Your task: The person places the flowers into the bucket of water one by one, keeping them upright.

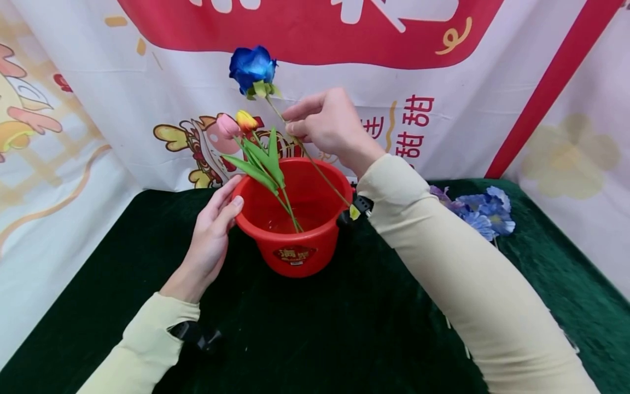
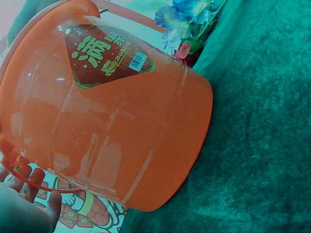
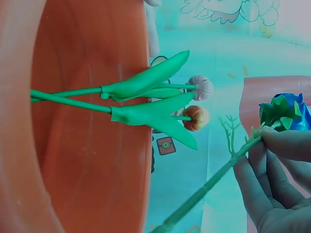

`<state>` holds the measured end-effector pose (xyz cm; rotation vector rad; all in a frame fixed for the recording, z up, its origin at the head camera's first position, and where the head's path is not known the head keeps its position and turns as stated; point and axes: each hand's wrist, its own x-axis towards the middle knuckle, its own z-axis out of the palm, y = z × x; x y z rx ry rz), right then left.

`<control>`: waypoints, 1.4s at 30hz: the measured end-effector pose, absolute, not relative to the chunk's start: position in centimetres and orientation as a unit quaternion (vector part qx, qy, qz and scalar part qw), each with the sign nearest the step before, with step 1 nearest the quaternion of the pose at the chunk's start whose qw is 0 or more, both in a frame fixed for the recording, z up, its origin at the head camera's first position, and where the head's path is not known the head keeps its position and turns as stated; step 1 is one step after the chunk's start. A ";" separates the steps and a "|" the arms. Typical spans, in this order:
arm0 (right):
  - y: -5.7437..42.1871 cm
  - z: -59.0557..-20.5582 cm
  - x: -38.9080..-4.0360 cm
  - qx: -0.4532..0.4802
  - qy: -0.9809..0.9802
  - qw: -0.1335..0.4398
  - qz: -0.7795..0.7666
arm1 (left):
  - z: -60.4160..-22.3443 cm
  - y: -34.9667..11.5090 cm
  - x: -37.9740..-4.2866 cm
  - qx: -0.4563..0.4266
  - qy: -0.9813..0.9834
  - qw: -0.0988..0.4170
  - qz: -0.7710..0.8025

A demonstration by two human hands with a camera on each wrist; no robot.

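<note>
A red plastic bucket (image 1: 295, 254) stands on the dark green cloth. Two artificial tulips lean inside it, one pink (image 1: 228, 126) and one orange-yellow (image 1: 246, 121), with green leaves. My right hand (image 1: 334, 123) pinches the stem of a blue artificial rose (image 1: 252, 71) above the bucket. The bloom points up and left, while the stem slants down across the opening to the right rim. In the right wrist view thin green sprigs (image 3: 232, 133) branch off that stem. My left hand (image 1: 209, 230) touches the bucket's left side, thumb at the rim, by the thin red handle (image 2: 29, 182).
Blue and purple artificial flowers (image 1: 484, 210) lie on the cloth right of the bucket, partly behind my right sleeve. A pinkish-red bloom (image 2: 182, 51) shows among them in the left wrist view. A printed white and red backdrop (image 1: 305, 44) hangs behind the table.
</note>
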<state>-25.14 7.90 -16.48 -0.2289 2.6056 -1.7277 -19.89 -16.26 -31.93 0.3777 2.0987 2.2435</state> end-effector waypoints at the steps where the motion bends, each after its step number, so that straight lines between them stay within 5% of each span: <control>1: 7.9 -16.5 -25.2 -0.074 0.831 0.002 -0.552 | -31.9 -16.3 -19.9 0.121 0.678 0.023 0.724; 26: 4.8 -15.9 -25.1 -0.139 0.810 -0.043 -0.568 | -31.9 -16.3 -19.9 0.122 0.683 0.023 0.720; 42: 4.0 -20.4 -25.1 -0.157 0.862 -0.026 -0.480 | -32.0 -16.2 -20.0 0.122 0.685 0.022 0.718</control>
